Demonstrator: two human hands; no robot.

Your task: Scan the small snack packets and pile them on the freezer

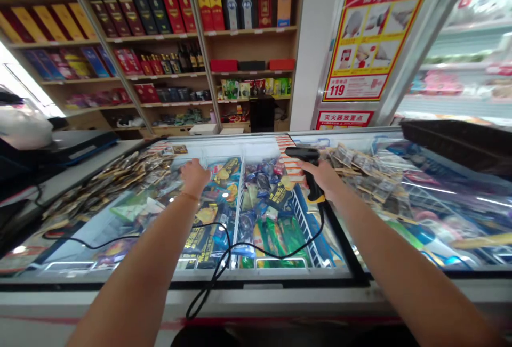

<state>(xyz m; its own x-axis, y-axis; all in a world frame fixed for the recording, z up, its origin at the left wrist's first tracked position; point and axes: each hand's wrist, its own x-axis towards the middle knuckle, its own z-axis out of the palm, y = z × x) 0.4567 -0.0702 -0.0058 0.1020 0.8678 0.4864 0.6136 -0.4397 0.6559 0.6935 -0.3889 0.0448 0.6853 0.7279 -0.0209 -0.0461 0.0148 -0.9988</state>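
My right hand (323, 175) is wrapped around the handle of a black barcode scanner (303, 153) with a yellow-orange trim at its base. The scanner's head points left over the freezer. From its handle a black cord (272, 253) loops down across the glass toward the left. Over the left part of the chest freezer (264, 277), my left hand (194, 177) has its fingers curled; whatever they grip is hidden. Several flat packets (120, 179) lie spread on the glass to its left. Bagged frozen treats (276, 232) show through the glass in white wire baskets.
More packets (360, 168) lie on the freezer's right side, near a black tray (456, 144). A scale-like device (80, 147) stands on the left counter. Shelves (160, 35) of boxes and bottles line the back, beside a red-and-yellow poster (372, 32).
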